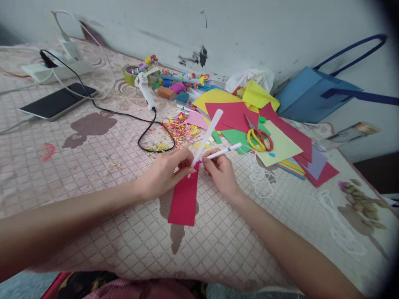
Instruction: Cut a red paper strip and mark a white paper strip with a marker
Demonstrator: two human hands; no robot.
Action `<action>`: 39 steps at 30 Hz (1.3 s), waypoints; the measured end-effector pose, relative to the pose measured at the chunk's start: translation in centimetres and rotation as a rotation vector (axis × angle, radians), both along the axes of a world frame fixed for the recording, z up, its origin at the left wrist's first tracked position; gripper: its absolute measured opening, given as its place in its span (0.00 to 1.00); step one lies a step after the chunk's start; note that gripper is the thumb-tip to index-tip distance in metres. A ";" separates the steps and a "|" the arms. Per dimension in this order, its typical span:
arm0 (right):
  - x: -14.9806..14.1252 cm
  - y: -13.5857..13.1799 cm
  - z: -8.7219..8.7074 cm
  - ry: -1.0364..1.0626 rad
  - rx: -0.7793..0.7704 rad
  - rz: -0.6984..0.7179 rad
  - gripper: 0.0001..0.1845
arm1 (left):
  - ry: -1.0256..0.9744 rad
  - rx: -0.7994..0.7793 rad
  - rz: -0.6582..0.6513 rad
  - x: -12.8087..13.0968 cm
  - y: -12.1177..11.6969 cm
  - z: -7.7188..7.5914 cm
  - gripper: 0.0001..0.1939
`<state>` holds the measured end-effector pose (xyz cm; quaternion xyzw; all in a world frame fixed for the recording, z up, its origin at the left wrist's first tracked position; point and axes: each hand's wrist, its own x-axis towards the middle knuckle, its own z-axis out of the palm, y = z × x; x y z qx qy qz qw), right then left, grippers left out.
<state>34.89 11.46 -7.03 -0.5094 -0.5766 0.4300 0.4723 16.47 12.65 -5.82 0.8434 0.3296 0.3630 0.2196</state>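
My left hand [166, 172] is closed, with thumb and fingers pinching a long white stick [209, 135] that slants up and away. The stick's lower end lies over the top of a narrow red paper strip [183, 203], which extends toward me on the cloth. My right hand [220, 171] grips a slim white marker pen [224, 151] with a blue band, its near end pointing at the stick's base. A small magenta spot shows between the hands; I cannot tell whether it is the pen's tip.
Beyond the hands lie paper scraps [183, 131], a white glue gun [146, 91] with a black cord, and coloured paper sheets [227, 114]. Scissors [258, 139] rest on the sheets, near white string [263, 178]. A tablet [59, 101], power strip [56, 68] and blue bag [314, 93] stand farther out.
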 end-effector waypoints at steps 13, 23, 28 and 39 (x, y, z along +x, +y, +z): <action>0.2 -2.5 -0.4 -0.077 0.072 -0.111 0.04 | -0.008 -0.016 0.007 -0.3 -0.2 0.0 0.04; 0.1 -1.2 -0.4 -0.167 0.016 0.025 0.02 | 0.027 0.001 0.009 0.1 -0.3 0.2 0.03; 0.0 -0.8 -0.7 -0.225 0.041 0.041 0.03 | 0.016 0.017 0.002 0.1 -0.3 0.0 0.04; -0.2 -0.8 -0.8 -0.276 0.063 0.097 0.02 | -0.012 0.054 -0.017 0.2 -0.2 0.0 0.06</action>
